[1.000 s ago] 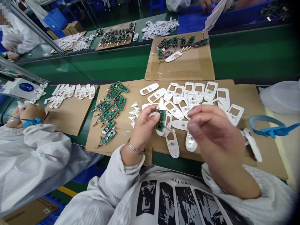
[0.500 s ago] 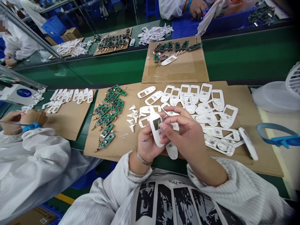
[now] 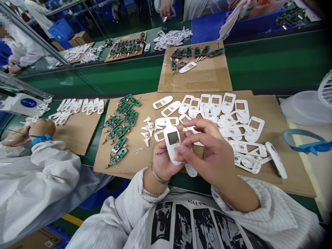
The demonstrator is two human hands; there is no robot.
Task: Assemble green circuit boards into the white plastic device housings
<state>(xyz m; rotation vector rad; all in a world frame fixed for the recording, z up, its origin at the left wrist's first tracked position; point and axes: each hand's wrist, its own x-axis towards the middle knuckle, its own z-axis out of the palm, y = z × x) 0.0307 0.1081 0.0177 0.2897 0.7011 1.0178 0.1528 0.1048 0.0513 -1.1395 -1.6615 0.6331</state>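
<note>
My left hand holds a white thermometer-like device from below, its narrow tip pointing away from me and its grey screen facing up. A thin wire end sticks out on the left, over my palm. My right hand closes its thumb and fingertips on the device's lower right side, just below the screen. What lies under these fingertips is hidden. Beneath my hands, a white oval cover shows at the cardboard's near edge.
Green circuit boards and small white plastic parts lie on the cardboard at left. White shell halves spread to the right, near a closed white device and a blue strap. A co-worker's hands are at far left.
The device has turned so its screen faces me more fully. My right thumb and fingers have slid off the screen to its lower right. Across the bench, a co-worker's hand has moved left.
</note>
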